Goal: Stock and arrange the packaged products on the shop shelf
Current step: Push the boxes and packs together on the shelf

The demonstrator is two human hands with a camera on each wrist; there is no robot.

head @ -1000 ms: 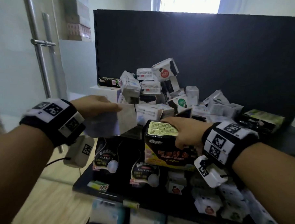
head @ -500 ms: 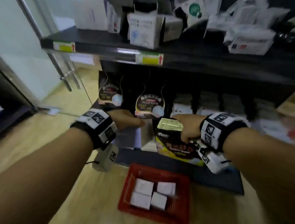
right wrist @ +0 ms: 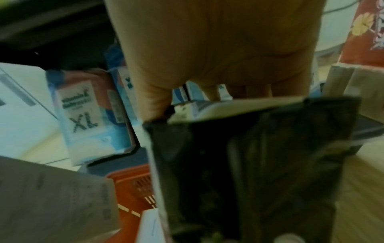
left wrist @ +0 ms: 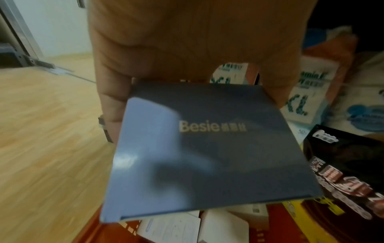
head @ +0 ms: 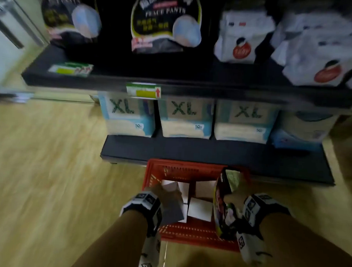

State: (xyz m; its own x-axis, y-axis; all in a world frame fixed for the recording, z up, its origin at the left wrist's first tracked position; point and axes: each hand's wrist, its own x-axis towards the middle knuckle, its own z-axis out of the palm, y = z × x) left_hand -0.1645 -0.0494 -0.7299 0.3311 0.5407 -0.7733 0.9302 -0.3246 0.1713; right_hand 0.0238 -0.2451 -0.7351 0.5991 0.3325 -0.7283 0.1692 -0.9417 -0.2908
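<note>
A red basket (head: 181, 171) holds white boxes (head: 200, 212), the flat box (left wrist: 207, 148) is grey-blue with pale lettering, the packet (head: 222, 206) is black with yellow and red print, and the shelf (head: 210, 153) is black.

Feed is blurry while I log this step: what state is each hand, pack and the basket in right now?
Left hand: grips a flat grey box, above the basket.
Right hand: grips a black pack, held upright over the basket.
Red basket: on the floor, white boxes inside.
XL packs: upright in a row on the bottom shelf.
</note>
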